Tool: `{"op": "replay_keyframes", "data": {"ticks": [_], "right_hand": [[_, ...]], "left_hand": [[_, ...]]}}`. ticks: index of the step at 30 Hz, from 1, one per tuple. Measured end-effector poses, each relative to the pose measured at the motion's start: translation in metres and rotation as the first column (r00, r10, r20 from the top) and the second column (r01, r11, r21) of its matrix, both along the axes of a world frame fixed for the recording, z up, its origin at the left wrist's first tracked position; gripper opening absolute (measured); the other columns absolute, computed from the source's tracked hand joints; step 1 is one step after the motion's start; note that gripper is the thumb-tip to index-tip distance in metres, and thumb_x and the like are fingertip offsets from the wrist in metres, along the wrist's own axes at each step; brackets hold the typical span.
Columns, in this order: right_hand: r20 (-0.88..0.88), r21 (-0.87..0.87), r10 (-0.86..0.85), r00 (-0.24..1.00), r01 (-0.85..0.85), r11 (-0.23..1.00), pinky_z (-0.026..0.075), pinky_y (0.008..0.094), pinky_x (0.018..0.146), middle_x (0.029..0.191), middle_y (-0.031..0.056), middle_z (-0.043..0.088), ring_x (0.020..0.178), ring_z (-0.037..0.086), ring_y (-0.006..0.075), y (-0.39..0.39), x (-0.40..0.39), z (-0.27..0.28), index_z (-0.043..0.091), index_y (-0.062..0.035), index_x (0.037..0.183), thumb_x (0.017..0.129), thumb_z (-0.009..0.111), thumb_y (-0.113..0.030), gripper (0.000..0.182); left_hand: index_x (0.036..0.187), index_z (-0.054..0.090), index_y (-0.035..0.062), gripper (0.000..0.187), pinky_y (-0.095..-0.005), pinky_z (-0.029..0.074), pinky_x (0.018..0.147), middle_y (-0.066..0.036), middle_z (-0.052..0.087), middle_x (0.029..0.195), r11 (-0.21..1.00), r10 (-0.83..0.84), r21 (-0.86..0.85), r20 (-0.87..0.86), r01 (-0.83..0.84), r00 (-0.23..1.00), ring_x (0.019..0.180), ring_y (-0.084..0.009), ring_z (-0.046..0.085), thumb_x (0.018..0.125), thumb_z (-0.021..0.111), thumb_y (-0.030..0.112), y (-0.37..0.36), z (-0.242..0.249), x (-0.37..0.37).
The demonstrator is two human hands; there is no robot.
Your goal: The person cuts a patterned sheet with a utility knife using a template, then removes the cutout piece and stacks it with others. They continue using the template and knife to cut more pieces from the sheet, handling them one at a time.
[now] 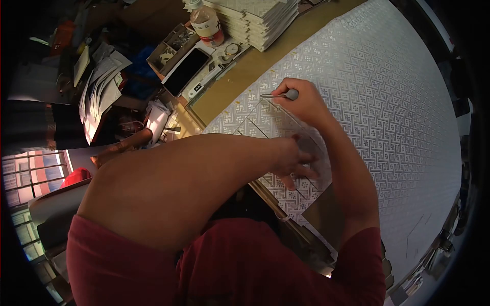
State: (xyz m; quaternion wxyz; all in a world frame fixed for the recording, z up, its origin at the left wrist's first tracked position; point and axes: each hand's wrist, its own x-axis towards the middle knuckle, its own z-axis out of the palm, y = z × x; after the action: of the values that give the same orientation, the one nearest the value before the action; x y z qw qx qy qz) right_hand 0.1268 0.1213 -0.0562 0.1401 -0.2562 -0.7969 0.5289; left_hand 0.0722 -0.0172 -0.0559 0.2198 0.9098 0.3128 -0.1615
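Note:
My right hand [302, 102] is closed around a slim metal tool with a rounded grey end [292, 95]. Its thin shaft points left, with the tip right at a corner of lines on the white patterned sheet [357, 102]. Nearer my body, my left hand [297, 162] lies over the same sheet with its fingers spread, somewhat smeared by motion. Beside it, a see-through, shiny area [320, 158] covers part of the pattern. Straight dark lines [258, 127] run across the sheet on both sides of my left hand.
Behind the sheet's left edge lie a black phone [188, 71], a compartment box [171, 48], a drink bottle [206, 25] and a watch [231, 49]. A thick stack of patterned sheets [255, 20] stands at the back. Loose papers [102, 81] fill the left side.

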Motion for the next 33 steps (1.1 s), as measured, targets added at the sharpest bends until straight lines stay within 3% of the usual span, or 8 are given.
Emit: {"op": "replay_keyframes", "data": {"ticks": [4,6,10,15,22,24,27,33], "right_hand": [[0.038,0.016,0.406,0.913,-0.407,0.913,0.054,0.0286,0.077,0.091,0.0064,0.075,0.086,0.067,0.0126,0.047,-0.031,0.012,0.073,0.0009,0.091,0.08,0.081,-0.003,0.014],[0.194,-0.126,0.56,0.805,-0.546,0.828,0.055,0.028,0.075,0.09,0.0051,0.074,0.086,0.068,0.0119,0.062,-0.051,0.027,0.073,0.0002,0.09,0.078,0.081,0.001,0.015],[0.273,-0.206,0.666,0.695,-0.634,0.746,0.056,0.028,0.072,0.089,0.0049,0.074,0.084,0.069,0.0123,0.073,-0.082,0.04,0.073,-0.0005,0.089,0.077,0.082,0.0,0.015],[0.197,-0.088,0.805,0.56,-0.807,0.583,0.055,0.0287,0.07,0.09,0.0053,0.075,0.081,0.069,0.0121,0.078,-0.096,0.034,0.074,-0.0015,0.09,0.077,0.084,-0.005,0.017],[-0.048,0.045,0.932,0.36,-0.931,0.362,0.054,0.0367,0.072,0.089,0.0073,0.075,0.082,0.072,0.0232,-0.025,-0.116,0.003,0.074,-0.0066,0.09,0.076,0.083,-0.01,0.017],[0.012,0.075,0.937,0.35,-0.934,0.348,0.053,0.0383,0.073,0.088,0.0086,0.075,0.082,0.071,0.0261,-0.049,-0.119,0.014,0.074,-0.008,0.091,0.076,0.082,-0.013,0.017],[0.051,0.138,0.934,0.354,-0.929,0.345,0.052,0.0398,0.073,0.086,0.011,0.074,0.082,0.071,0.0301,-0.058,-0.116,0.008,0.074,-0.0095,0.093,0.076,0.081,-0.018,0.02],[0.074,0.053,0.838,0.541,-0.841,0.538,0.053,0.0389,0.074,0.089,0.0123,0.074,0.086,0.071,0.03,-0.058,-0.088,0.017,0.074,-0.0064,0.103,0.076,0.081,-0.022,0.032]], "left_hand": [[0.162,0.016,0.0464,0.063,-0.0745,0.03,0.113,0.003,0.011,0.174,0.946,-0.277,0.143,-0.116,0.292,0.954,0.159,-0.0273,0.017,0.104,0.038,0.059,0.005,0.004,0.001],[0.16,0.016,0.0538,0.057,-0.0781,0.023,0.117,0.011,-0.005,0.174,0.888,-0.455,-0.08,-0.283,0.452,0.844,0.16,-0.0291,-0.01,0.108,0.038,0.04,0.017,0.032,0.001],[0.159,0.017,0.0552,0.079,-0.0749,0.028,0.118,0.01,-0.01,0.173,0.923,-0.358,-0.196,-0.131,0.33,0.924,0.159,-0.0338,-0.013,0.098,0.064,0.037,0.022,0.028,0.001],[0.16,0.015,0.054,0.141,-0.0712,0.031,0.118,0.006,-0.016,0.173,0.824,-0.564,-0.147,-0.298,0.546,0.77,0.158,-0.0372,-0.015,0.053,0.102,0.023,0.031,0.049,-0.001],[0.162,0.017,0.0464,0.117,-0.0657,0.035,0.118,0.0,-0.008,0.174,0.787,-0.604,-0.095,-0.316,0.609,0.732,0.159,-0.0391,-0.001,0.072,0.092,0.038,0.023,0.035,-0.003],[0.162,0.026,0.0408,0.087,-0.057,0.026,0.125,-0.004,0.014,0.173,0.971,0.159,-0.216,0.271,-0.1,0.95,0.158,-0.0347,0.015,0.089,0.071,0.055,-0.007,-0.038,0.001],[0.162,0.031,0.0361,0.076,-0.0496,0.018,0.128,-0.007,0.032,0.168,0.94,0.197,-0.32,0.223,-0.119,0.955,0.155,-0.0325,0.025,0.096,0.052,0.066,-0.002,-0.022,-0.004],[0.163,0.028,0.0341,0.078,-0.0567,0.014,0.127,-0.007,0.016,0.173,0.823,0.167,-0.54,-0.069,-0.178,0.984,0.159,-0.0329,0.014,0.096,0.054,0.065,0.021,0.027,0.001]]}}
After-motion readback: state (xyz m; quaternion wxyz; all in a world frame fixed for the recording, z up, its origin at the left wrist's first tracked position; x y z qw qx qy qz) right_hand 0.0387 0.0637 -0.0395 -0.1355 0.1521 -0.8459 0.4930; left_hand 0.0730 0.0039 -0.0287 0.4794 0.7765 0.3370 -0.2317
